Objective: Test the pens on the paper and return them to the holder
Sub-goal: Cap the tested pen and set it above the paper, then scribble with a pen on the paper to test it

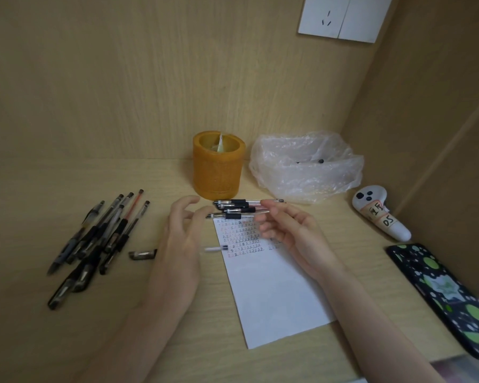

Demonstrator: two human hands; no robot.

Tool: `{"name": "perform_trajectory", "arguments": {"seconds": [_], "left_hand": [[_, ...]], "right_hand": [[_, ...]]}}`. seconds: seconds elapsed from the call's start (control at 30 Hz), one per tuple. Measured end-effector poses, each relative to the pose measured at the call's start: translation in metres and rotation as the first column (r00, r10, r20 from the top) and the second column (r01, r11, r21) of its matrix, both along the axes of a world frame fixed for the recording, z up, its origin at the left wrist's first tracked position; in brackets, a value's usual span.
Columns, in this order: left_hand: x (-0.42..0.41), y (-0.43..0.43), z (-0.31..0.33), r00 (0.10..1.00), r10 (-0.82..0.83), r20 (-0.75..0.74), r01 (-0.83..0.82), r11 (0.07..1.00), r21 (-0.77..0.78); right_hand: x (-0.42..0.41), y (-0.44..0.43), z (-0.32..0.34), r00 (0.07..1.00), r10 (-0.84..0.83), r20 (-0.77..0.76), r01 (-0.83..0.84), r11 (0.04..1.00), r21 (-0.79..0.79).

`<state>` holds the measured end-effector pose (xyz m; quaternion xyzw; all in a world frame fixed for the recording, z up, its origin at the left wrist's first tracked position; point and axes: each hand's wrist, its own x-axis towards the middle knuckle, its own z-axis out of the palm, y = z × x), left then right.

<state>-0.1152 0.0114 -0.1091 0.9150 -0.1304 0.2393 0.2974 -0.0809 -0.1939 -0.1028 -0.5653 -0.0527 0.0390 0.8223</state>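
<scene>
A white paper [274,294] with rows of test marks lies on the desk. My right hand [291,233] pinches the back end of a black-grip pen [230,216] at the paper's top edge, next to two similar pens [244,202]. My left hand [181,239] hovers beside the paper with its fingers spread and holds nothing. A small blurred pen cap [216,248] is between my hands over the paper. Several more pens [100,239] lie in a pile on the left. The orange pen holder [219,172] stands behind, with no pens showing above its rim.
A crumpled clear plastic bag [307,167] sits right of the holder. A white controller [379,211] and a phone in a dark green-spotted case [448,299] lie on the right. A loose dark cap [143,254] lies beside the pile. Wooden walls close the back and right.
</scene>
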Motion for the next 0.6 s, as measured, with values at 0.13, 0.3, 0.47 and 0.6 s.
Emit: {"name": "perform_trajectory", "arguments": {"seconds": [0.13,0.3,0.47,0.6], "left_hand": [[-0.001,-0.004,-0.001,1.000,0.011,-0.005,-0.011,0.999,-0.034],[0.001,0.006,0.000,1.000,0.027,-0.012,-0.027,1.000,0.014],[-0.001,0.007,0.000,0.985,-0.040,-0.168,0.061,0.991,0.122],[0.002,0.009,-0.003,0.973,-0.056,-0.225,0.097,0.979,0.177]], "right_hand": [[-0.001,0.001,-0.001,0.999,0.042,0.015,-0.041,0.998,-0.045],[-0.001,-0.001,-0.002,0.999,0.044,0.033,-0.042,0.998,-0.045],[-0.002,0.000,-0.002,0.998,0.041,0.043,-0.038,0.997,-0.070],[0.000,-0.002,-0.002,0.998,0.027,0.051,-0.024,0.998,-0.053]]}}
